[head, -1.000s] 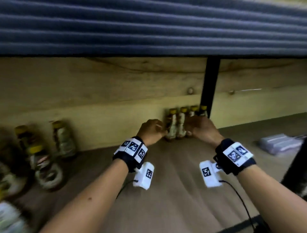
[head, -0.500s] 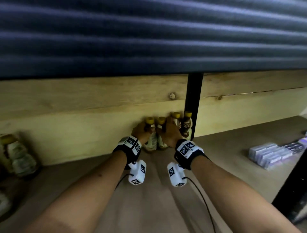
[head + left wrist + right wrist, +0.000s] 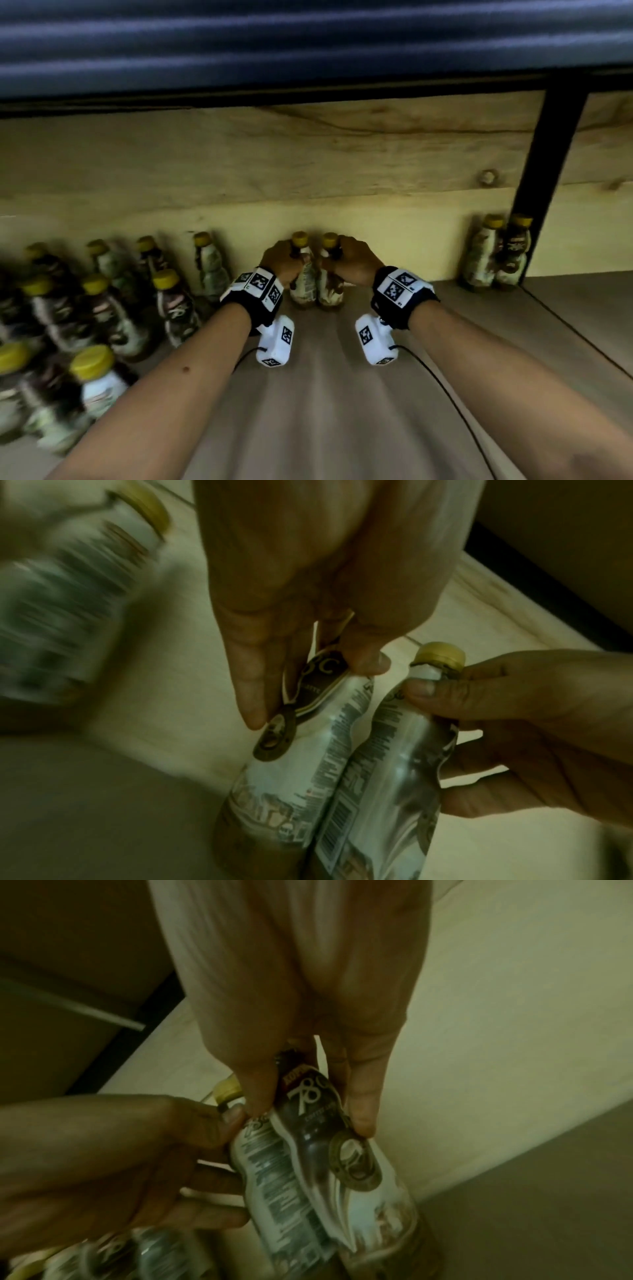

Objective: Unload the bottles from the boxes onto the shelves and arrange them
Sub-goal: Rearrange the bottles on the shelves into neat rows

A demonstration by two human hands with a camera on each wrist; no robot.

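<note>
Each hand — left hand (image 3: 281,261), right hand (image 3: 354,258) — gripped 1 bottle neck; the 2 bottles (image 3: 317,284) between them wanted sliding upright, bases down, kept touching.

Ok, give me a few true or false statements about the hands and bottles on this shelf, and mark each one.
1. Each hand grips one bottle. True: left hand holds the left bottle, right hand the right bottle.
2. The two held bottles touch. True.
3. The caps are red. False: yellow.
4. The held bottles lie on their sides. False: they stand upright on the shelf.
5. More bottles stand to the left. True: a group.
</note>
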